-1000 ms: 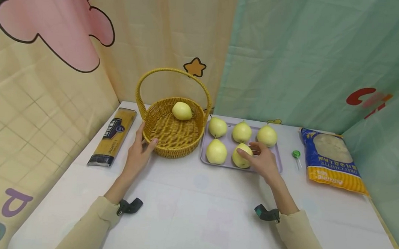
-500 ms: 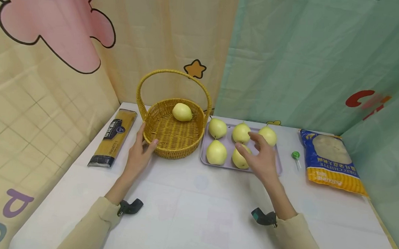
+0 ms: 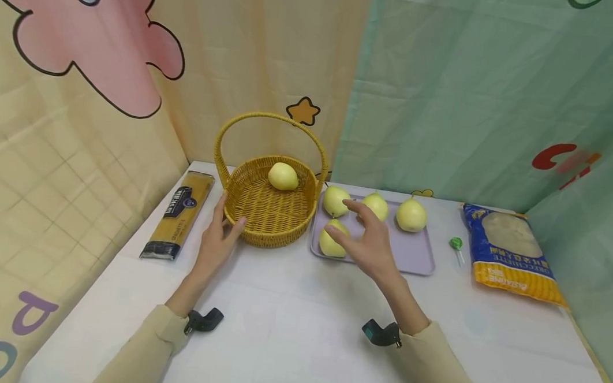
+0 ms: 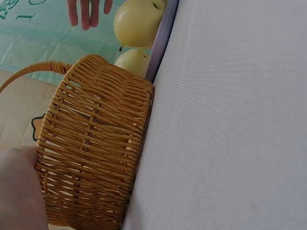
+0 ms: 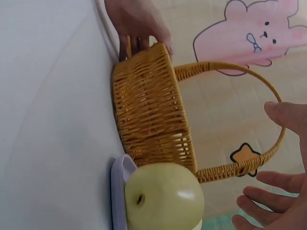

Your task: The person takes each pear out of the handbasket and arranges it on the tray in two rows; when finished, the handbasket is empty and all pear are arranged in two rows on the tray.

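Observation:
In the head view, my left hand touches the near left side of a round yellow wicker basket, thumb at the rim and fingers along the outer wall. One yellow-green pear lies inside, by the back wall. My right hand hovers over a lilac tray, thumb and fingers spread apart, and the right wrist view shows nothing held. A front-left pear sits just beyond its thumb. Three more pears stand along the tray's back row, among them a right one. The tray's front middle is hidden behind this hand.
Left of the basket lies a spaghetti packet. A green lollipop and a blue-and-yellow pasta bag lie right of the tray. Printed curtains hang close behind the table.
My right hand has let go of the front-middle pear and moved left toward the front-left one, covering the spot where the former stood. My left hand stays at the basket.

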